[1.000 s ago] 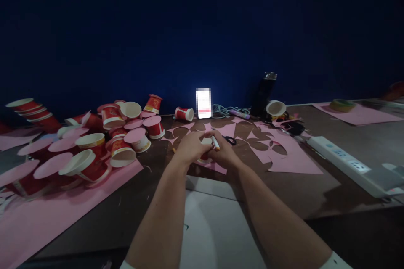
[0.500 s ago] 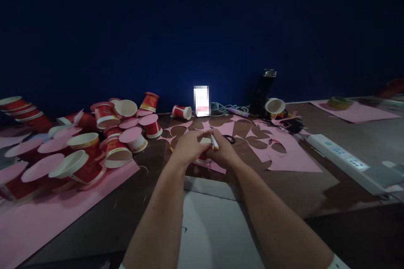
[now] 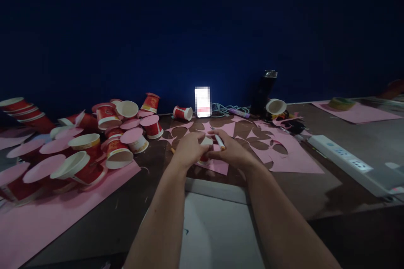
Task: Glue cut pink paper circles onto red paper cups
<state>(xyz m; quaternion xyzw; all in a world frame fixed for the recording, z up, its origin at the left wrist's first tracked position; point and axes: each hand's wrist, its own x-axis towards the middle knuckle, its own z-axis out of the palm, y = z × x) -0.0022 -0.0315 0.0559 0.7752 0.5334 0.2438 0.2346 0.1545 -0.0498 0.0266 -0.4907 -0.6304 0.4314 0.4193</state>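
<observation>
A small red and white paper cup [image 3: 205, 156] stands on a piece of pink paper [image 3: 220, 166] in the middle of the table. My left hand [image 3: 190, 149] is closed around the cup's left side. A white pen with an orange end [image 3: 219, 142] lies between the fingers of my right hand [image 3: 232, 149], which is at the cup's right side. Part of the cup is hidden behind my hands.
Several red cups [image 3: 119, 152], some with pink paper discs [image 3: 53, 168], crowd the left. A lit phone [image 3: 202, 101] stands behind my hands. Pink paper scraps [image 3: 293, 155], a dark bottle [image 3: 263, 92] and a power strip [image 3: 342, 159] are on the right. A grey board [image 3: 221, 222] lies in front.
My right hand has moved slightly right with the pen, opening a gap between the hands. More of the cup and pink paper shows. My left hand has barely moved.
</observation>
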